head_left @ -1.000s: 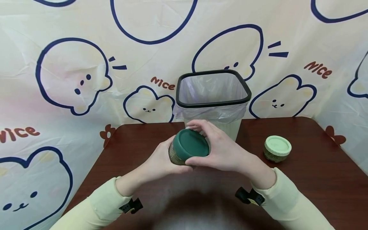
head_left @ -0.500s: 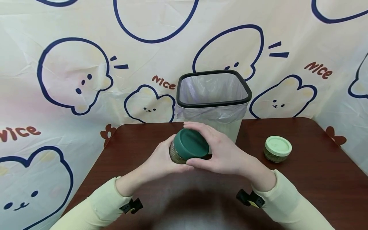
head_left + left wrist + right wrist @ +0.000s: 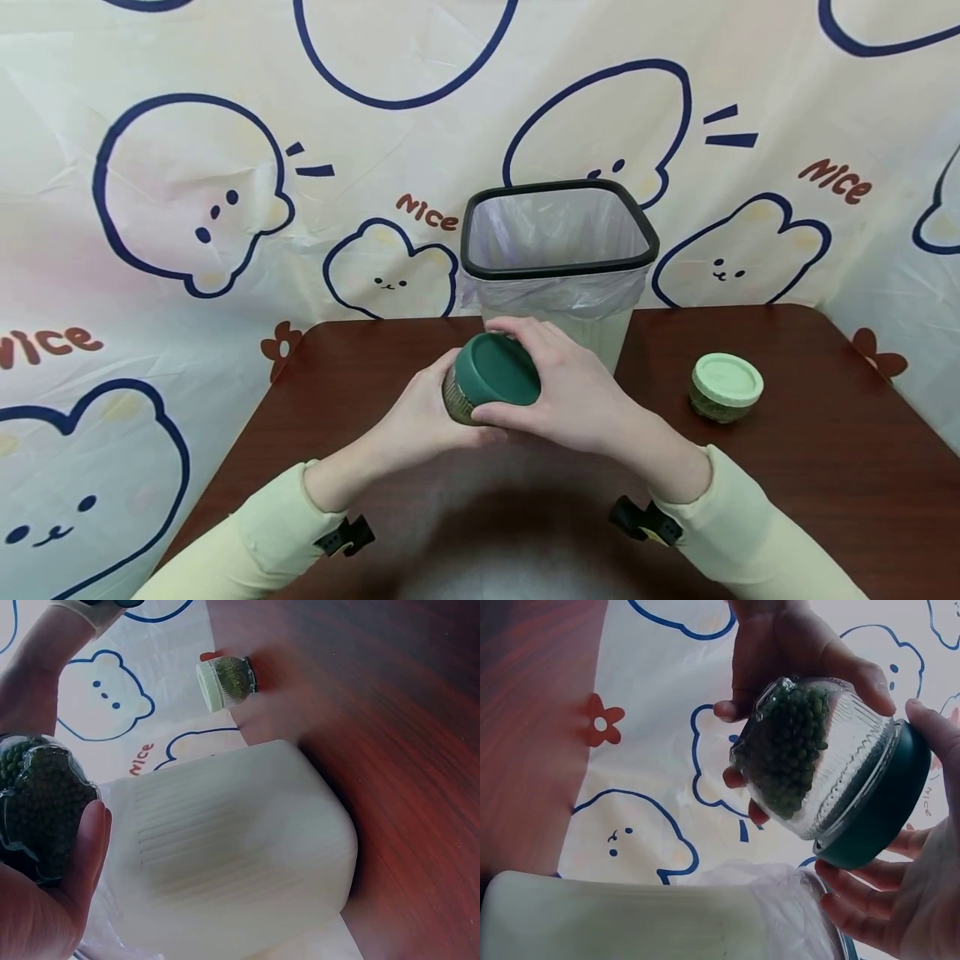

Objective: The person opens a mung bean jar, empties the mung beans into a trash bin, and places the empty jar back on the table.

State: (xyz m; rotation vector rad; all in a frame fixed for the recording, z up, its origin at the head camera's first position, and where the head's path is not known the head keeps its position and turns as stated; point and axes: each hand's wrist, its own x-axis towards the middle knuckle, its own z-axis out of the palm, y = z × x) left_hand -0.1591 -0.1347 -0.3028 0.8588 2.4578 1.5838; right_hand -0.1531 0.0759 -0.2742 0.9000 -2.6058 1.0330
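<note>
The left hand [image 3: 422, 412] grips the tilted jar [image 3: 817, 761], the right hand [image 3: 576, 390] its lid [image 3: 501, 371]. Best twisted upright; looseness unclear.

sleeves [image 3: 757, 529]: pale yellow-green, plain | wrist units [image 3: 346, 536]: black, boxy

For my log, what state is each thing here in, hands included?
Dark-lidded glass jar: tilted, lid on, part filled with green beans, by look.
Pale-lidded glass jar: upright on table, lid on.
Trash bin: upright, open-topped.
Bag liner: spread inside, folded over the rim.
Left hand: grips dark-lidded jar's glass.
Right hand: grips its lid.
</note>
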